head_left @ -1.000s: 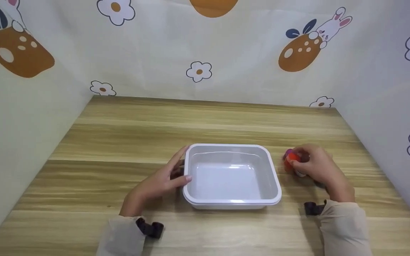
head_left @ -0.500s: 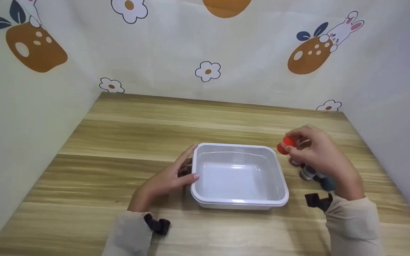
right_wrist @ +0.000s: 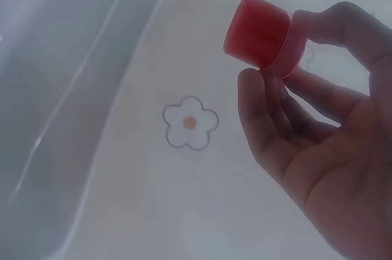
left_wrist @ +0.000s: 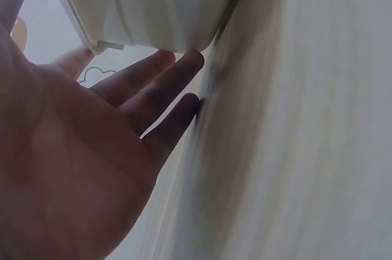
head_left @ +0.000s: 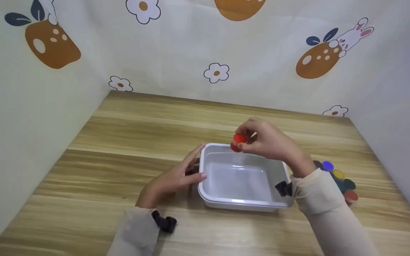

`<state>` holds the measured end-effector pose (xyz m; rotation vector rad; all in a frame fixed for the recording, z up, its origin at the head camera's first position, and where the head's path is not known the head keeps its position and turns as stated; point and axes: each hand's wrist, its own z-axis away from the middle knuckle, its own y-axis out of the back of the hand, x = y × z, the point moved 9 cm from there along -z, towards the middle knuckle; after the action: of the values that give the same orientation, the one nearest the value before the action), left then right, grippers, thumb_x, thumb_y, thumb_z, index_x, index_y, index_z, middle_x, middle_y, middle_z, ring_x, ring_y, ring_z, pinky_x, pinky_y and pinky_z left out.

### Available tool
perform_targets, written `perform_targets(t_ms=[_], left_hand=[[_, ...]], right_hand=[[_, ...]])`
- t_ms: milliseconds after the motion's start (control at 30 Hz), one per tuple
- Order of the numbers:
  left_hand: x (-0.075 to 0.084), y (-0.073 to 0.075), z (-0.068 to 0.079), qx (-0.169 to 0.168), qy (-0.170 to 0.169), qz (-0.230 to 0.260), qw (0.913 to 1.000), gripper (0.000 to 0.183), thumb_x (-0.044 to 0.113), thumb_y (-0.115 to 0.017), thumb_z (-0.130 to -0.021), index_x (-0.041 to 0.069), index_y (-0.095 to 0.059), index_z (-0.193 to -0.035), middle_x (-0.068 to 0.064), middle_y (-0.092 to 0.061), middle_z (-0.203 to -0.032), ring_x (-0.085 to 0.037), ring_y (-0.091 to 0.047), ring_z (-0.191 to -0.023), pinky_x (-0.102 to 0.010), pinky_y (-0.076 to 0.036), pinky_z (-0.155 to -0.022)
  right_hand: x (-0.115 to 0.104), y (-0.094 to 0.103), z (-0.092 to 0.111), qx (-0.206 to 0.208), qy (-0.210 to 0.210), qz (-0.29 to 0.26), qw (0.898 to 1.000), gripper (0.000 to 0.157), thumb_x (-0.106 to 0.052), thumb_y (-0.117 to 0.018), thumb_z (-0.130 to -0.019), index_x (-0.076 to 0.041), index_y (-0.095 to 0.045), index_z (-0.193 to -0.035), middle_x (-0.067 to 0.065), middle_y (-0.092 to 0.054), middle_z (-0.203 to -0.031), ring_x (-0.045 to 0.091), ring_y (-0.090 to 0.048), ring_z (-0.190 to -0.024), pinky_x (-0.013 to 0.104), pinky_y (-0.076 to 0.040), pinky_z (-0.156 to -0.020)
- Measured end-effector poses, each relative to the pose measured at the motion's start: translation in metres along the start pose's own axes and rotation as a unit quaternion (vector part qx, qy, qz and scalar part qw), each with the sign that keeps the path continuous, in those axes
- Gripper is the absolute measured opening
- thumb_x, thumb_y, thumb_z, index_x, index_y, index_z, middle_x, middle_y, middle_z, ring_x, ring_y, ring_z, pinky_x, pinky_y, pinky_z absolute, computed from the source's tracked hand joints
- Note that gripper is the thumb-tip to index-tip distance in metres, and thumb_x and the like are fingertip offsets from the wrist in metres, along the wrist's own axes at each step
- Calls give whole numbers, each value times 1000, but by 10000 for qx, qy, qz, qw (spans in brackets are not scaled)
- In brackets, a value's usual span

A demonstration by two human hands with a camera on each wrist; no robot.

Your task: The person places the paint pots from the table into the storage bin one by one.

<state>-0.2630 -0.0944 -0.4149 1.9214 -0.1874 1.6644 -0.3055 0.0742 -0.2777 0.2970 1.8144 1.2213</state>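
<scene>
My right hand (head_left: 267, 140) pinches a small red paint jar (head_left: 238, 142) between thumb and fingers, over the far rim of a white plastic tub (head_left: 244, 203). In the right wrist view the red jar (right_wrist: 260, 30) is tilted, its ridged lid toward the fingers. My left hand (head_left: 171, 176) rests at the tub's left side, thumb on the rim. The left wrist view shows its fingers (left_wrist: 162, 88) fairly straight, with fingertips right at the outer wall of the tub (left_wrist: 165, 2). Nothing lies inside the tub's visible floor.
Several small paint jars with coloured lids stand right of the tub, partly hidden by the right sleeve (head_left: 320, 192): a blue lid (head_left: 327, 166), a yellow lid (head_left: 338, 174) and a red jar (head_left: 351, 196) among them. Patterned cloth walls (head_left: 169, 53) enclose the wooden table (head_left: 148, 124).
My right hand has lifted the red jar from the group at the right and carried it left, over the tub's far rim. The left hand stays at the tub. The head view has shifted slightly.
</scene>
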Motion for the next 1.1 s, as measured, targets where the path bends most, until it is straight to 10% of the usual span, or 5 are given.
perform_targets(t_ms=[467,1100], left_hand=[[2,-3,-1,-29,-38,7,10000,85,33,-63,-96,37,-6,-159,-9,-26,-162,-31,-33,-145,-52,-34,-113],[3,0,3,22,-55,-300,9995,85,43,-63,-95,43,-5,-157,-6,-24,-163,-28,-34,-144,-53,-33,-113]], right_hand=[[-10,-79,-24,-1045,629,790,9894,22,-10,-77,-82,-2,-73,-103,8,-63,-91,19,-60,-80,29,-55,-71],[-14,-109,-28,-1244,937,1639,9741,17,-4,-80,-82,-9,-75,-97,3,-67,-86,14,-58,-76,29,-56,-70]])
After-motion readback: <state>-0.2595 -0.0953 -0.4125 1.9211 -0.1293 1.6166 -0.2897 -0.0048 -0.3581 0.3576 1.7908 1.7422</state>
